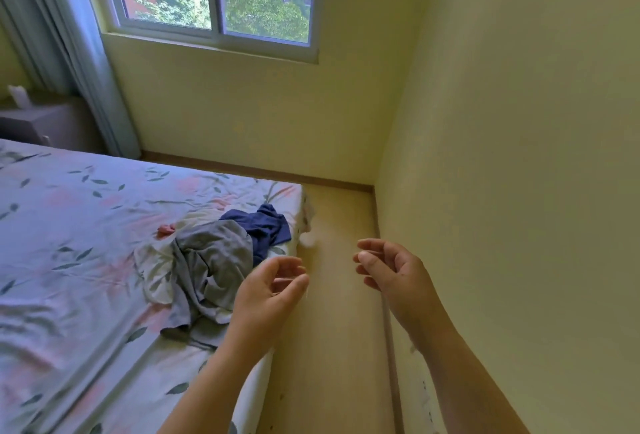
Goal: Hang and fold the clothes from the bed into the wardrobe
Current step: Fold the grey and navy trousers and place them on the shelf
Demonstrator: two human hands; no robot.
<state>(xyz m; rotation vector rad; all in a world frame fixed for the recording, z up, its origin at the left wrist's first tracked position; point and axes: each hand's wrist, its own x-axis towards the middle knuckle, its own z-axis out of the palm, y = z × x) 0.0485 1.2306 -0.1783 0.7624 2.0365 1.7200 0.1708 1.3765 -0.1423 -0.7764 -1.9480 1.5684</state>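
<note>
Both hands are raised with fingers loosely curled and hold nothing. The left hand (272,295) hovers over the near edge of the bed (69,226), just to the right of the clothes pile and not touching it. The right hand (394,272) is further right, above the strip of floor (332,347) between bed and wall (519,156), well apart from the pile. On the floral sheet, a crumpled grey garment (211,260) lies on top, a navy garment (265,226) behind it by the bed's corner, and a white garment (156,271) under its left side.
</note>
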